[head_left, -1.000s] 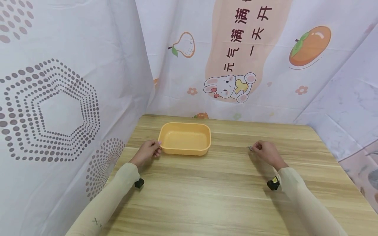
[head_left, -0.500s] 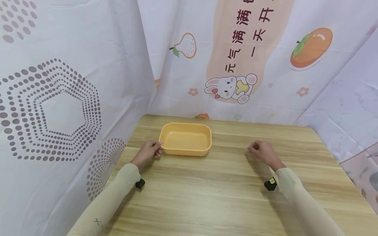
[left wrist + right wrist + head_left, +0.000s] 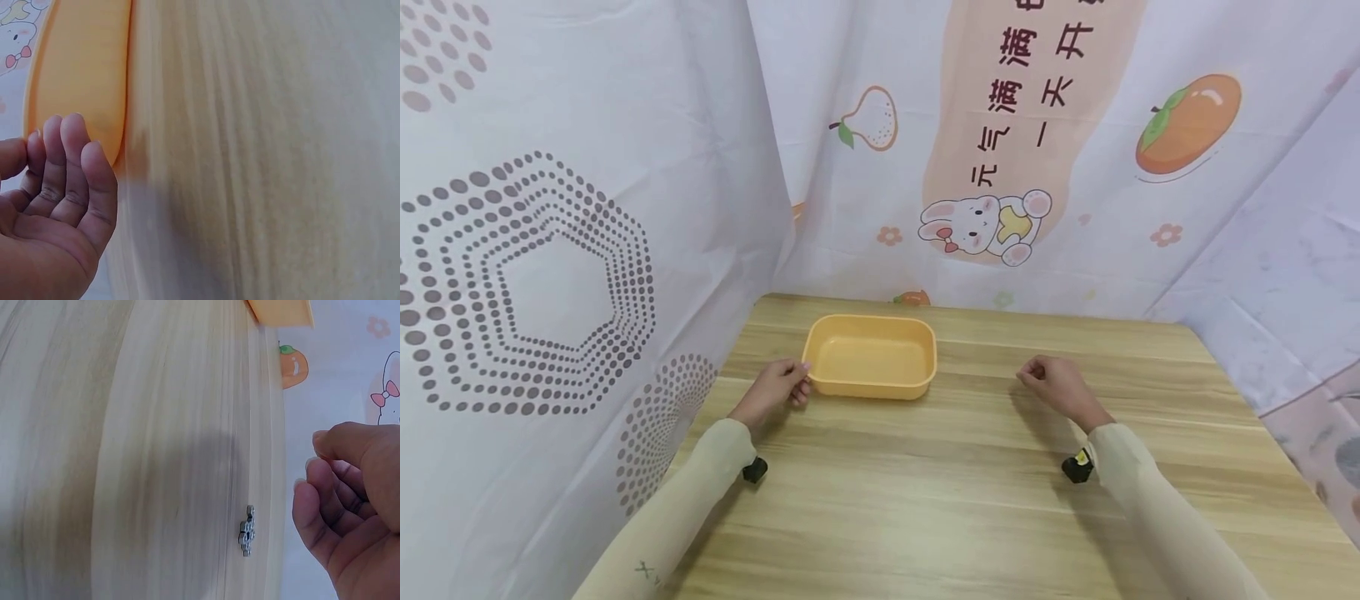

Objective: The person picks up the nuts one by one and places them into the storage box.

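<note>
An orange plastic tray (image 3: 870,390) stands on the wooden table, its inside bare in the head view. My left hand (image 3: 772,388) pinches its near left corner rim between thumb and index finger, while the other fingers bend loosely below; the left wrist view shows this hand (image 3: 59,206) close up. Right of the tray, my right hand (image 3: 1060,387) is above the table, thumb and index fingertips together. Whether something small sits between those fingertips is hidden. Beside this hand (image 3: 356,500) in the right wrist view lies a small cluster of silvery metal nuts (image 3: 247,532), hidden in the head view.
The wooden table (image 3: 880,492) meets a printed cloth backdrop (image 3: 850,208) behind the tray. A dotted cloth curtain (image 3: 700,167) hangs along the left side. Black wrist cameras sit under both sleeves.
My right hand has moved left, away from the nuts' spot toward the tray; the nuts, seen earlier at its fingertips, are now covered in the head view. My left hand stays on the rim.
</note>
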A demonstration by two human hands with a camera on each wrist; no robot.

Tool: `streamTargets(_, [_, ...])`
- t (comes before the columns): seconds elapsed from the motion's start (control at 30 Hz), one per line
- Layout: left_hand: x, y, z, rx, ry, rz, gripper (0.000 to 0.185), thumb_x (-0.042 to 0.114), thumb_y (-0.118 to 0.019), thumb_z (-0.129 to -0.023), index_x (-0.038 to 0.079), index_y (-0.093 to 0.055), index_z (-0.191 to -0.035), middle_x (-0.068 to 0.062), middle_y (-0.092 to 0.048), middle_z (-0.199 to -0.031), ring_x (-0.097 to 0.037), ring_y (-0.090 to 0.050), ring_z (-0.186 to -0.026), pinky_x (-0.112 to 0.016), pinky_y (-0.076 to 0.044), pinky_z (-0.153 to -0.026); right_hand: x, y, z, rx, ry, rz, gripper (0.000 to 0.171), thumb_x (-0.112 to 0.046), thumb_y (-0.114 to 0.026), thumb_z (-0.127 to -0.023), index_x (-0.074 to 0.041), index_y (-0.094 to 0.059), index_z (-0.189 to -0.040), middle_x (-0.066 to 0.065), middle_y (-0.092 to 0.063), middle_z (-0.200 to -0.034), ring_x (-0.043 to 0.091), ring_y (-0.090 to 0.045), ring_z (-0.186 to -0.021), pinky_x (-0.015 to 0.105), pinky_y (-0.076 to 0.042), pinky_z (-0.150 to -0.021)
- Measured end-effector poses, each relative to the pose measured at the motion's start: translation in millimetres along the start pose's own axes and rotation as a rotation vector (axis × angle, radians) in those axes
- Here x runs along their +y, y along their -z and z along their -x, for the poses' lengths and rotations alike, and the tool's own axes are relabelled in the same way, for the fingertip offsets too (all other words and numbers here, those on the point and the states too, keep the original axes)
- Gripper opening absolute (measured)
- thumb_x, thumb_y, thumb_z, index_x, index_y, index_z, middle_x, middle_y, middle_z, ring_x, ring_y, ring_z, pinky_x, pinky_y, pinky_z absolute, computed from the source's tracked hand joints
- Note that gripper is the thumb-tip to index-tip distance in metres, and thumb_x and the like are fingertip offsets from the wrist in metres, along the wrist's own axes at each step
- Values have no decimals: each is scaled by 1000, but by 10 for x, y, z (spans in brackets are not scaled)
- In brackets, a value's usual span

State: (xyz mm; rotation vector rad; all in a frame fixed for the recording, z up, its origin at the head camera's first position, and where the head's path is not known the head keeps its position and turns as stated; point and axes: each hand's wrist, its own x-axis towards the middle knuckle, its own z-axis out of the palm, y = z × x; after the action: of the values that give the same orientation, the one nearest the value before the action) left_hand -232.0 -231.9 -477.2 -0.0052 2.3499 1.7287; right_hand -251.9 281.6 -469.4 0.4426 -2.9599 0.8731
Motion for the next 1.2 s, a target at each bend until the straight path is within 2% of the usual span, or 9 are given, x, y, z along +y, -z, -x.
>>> streamTargets(0.2, [17, 9, -14, -8, 7, 4, 38, 31, -50, -111, -5, -61, -109, -13, -65, -91, -21, -64, -74, -34, -59, -70, -39, -16, -8, 13, 18, -6, 17, -20, -67, -102, -4, -72, -98, 4, -71, -86, 19, -66, -77, 34, -55, -65])
streamTargets(0.4, [33, 16, -16, -19, 24, 27, 39, 30, -49, -111, -7, -60, -112, -19, -65, -95, -22, -64, -76, -39, -59, -72, -100, -33, -17, 21, 25, 5, 14, -19, -68, -101, -5, -72, -97, 1, -70, -85, 17, -65, -77, 36, -54, -67])
streamTargets(0.73, [23, -3, 6, 1, 21, 19, 38, 30, -51, -111, -7, -61, -109, -20, -65, -95, -19, -63, -73, -29, -57, -66, -187, -36, -49, 19, 39, 21, 13, -17, -69, -100, -5, -72, -96, 0, -70, -84, 17, -65, -77, 39, -55, -70])
streamTargets(1.0, [48, -5, 23, 6, 25, 12, 37, 29, -51, -111, -7, -61, -108, -12, -64, -89, -18, -63, -71, -28, -57, -65, -210, -67, -71, 6, 35, 2, 14, -18, -69, -101, -6, -72, -97, 0, -70, -85, 15, -64, -77, 36, -54, -69])
streamTargets(1.2, [39, -8, 17, 7, 27, 14, 36, 28, -50, -111, -6, -61, -108, -18, -65, -93, -19, -63, -72, -29, -57, -66, -262, -78, -81, 10, 40, -3, 13, -18, -69, -100, -6, -72, -96, 0, -71, -85, 16, -65, -77, 36, -55, -69])
